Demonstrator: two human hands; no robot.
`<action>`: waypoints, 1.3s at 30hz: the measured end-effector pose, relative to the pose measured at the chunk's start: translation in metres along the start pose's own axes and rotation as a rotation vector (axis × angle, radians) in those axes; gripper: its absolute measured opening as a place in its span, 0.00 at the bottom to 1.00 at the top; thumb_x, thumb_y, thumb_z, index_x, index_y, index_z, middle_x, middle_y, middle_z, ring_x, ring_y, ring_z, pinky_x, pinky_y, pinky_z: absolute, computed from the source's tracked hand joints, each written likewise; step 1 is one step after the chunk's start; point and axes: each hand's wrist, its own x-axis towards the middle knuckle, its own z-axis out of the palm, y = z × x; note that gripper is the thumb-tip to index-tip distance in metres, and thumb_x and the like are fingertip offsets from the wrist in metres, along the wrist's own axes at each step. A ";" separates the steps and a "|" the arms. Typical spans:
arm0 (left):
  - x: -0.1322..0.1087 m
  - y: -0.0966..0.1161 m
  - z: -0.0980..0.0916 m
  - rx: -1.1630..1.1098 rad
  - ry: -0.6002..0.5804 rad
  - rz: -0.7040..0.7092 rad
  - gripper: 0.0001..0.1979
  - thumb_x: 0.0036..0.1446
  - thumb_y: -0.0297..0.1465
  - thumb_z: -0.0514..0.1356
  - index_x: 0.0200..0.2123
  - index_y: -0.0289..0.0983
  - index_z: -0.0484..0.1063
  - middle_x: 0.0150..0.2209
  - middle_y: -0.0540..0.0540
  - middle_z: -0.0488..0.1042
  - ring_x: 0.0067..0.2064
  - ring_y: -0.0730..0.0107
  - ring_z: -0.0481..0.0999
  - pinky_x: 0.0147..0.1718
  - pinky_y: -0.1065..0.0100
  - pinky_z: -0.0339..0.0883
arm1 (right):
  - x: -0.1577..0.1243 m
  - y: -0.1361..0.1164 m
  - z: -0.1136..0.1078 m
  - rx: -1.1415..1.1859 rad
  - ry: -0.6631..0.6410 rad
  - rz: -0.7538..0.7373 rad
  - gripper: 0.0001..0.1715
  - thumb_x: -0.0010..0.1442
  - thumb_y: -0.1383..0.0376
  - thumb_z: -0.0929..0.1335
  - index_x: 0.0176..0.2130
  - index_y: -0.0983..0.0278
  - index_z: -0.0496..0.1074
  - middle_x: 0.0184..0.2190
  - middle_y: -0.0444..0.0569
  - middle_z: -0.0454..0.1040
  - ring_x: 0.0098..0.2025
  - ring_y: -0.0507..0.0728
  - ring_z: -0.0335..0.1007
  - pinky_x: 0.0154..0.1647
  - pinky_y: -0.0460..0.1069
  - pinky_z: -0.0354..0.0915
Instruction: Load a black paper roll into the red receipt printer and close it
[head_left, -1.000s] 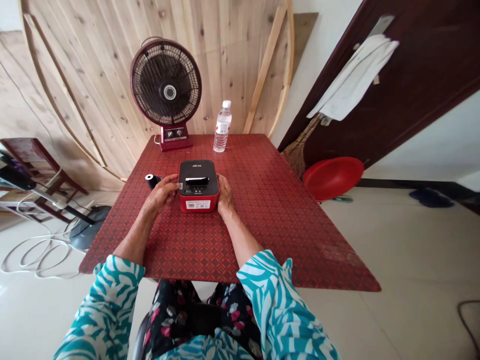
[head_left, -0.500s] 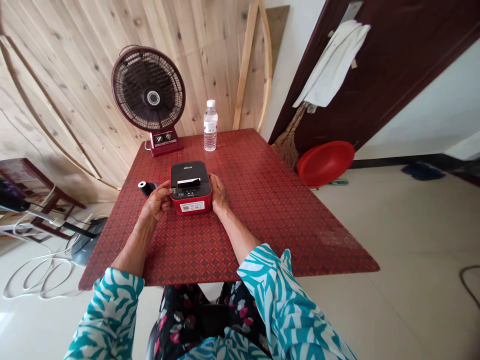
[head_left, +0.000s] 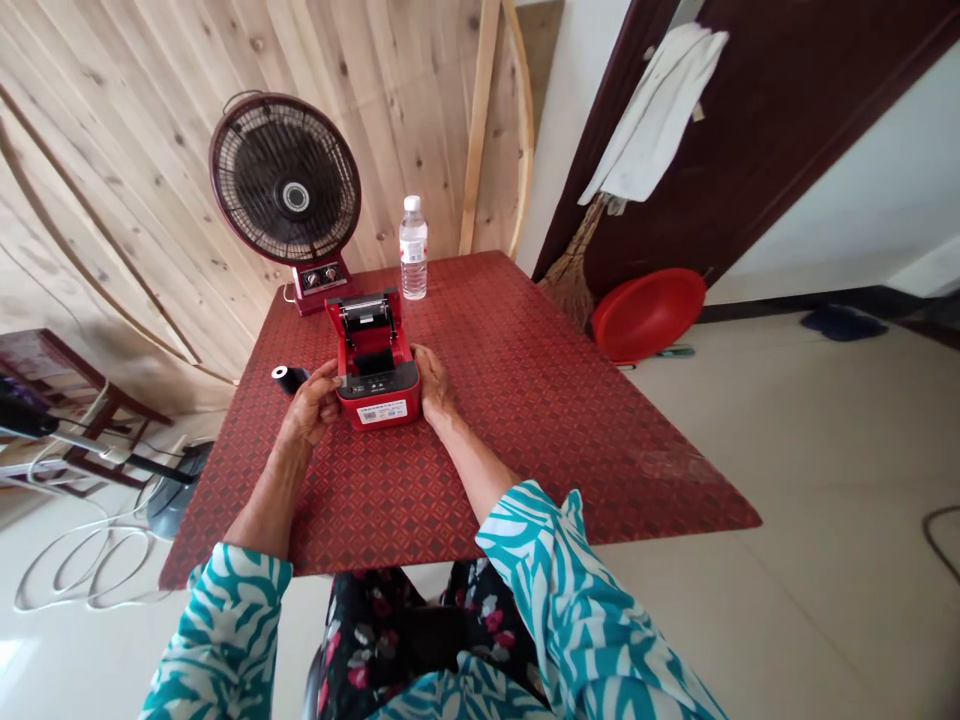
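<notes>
A small red and black thermal label printer [head_left: 377, 398] sits on the table, with its lid [head_left: 364, 315] swung open towards the far side. Its red inner compartment and roller show, and the compartment looks empty. My left hand [head_left: 309, 403] grips the printer's left side, thumb at the front corner. My right hand [head_left: 430, 383] holds its right side. Just beyond my left hand, a black roll [head_left: 286, 379] lies on its side, apart from the printer.
The table's red patterned cover [head_left: 540, 430] ends at an edge near my lap. A desk fan [head_left: 285, 180] and a water bottle [head_left: 413, 248] stand at the far side. A broom [head_left: 571, 275] and a red basin [head_left: 648, 315] are on the floor to the right.
The printer's black lid has swung up and back, exposing the red compartment. My hands stay on the printer's sides, and the view has shifted slightly.
</notes>
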 end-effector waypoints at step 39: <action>0.075 0.072 0.052 1.871 -0.408 0.296 0.30 0.38 0.18 0.60 0.46 0.43 0.80 0.40 0.45 0.82 0.45 0.53 0.79 0.45 0.63 0.70 | 0.007 -0.002 0.006 0.000 0.001 -0.030 0.17 0.59 0.55 0.63 0.41 0.58 0.77 0.44 0.45 0.79 0.51 0.57 0.72 0.59 0.55 0.63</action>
